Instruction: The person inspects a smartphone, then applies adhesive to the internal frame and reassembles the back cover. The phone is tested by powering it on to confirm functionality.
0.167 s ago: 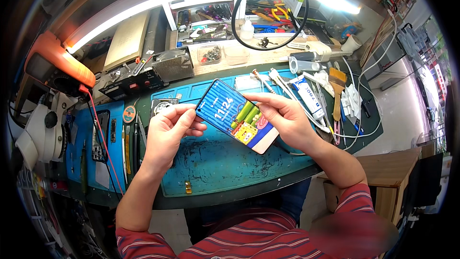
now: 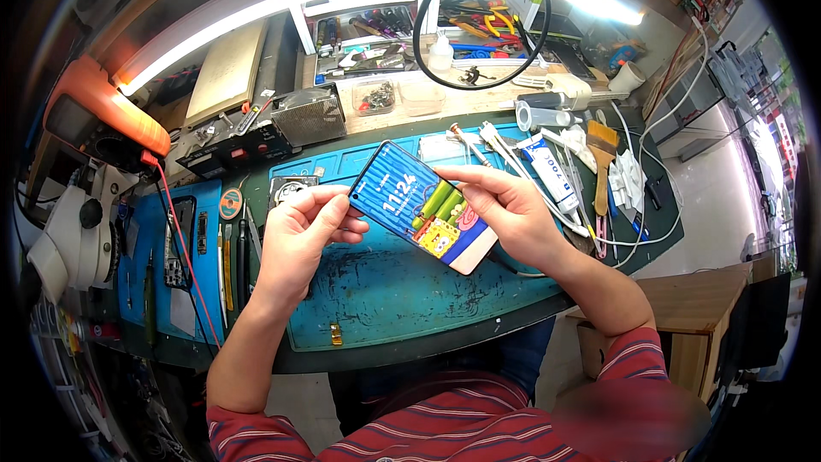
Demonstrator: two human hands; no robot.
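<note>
Between my hands, above a worn blue work mat, a smartphone is tilted with its lit screen facing up. A colourful cartoon wallpaper and a clock show on it. My left hand pinches the phone's left corner between thumb and fingers. At the opposite side my right hand grips the upper right edge, thumb along the screen side and fingers reaching over the far edge. The phone's back is hidden. A small gold-coloured part lies on the mat near its front edge.
Left of the mat are a phone frame, pens and a solder reel. An orange multimeter stands far left. To the right lie a glue tube, a brush and looping white cables. Tool bins line the back.
</note>
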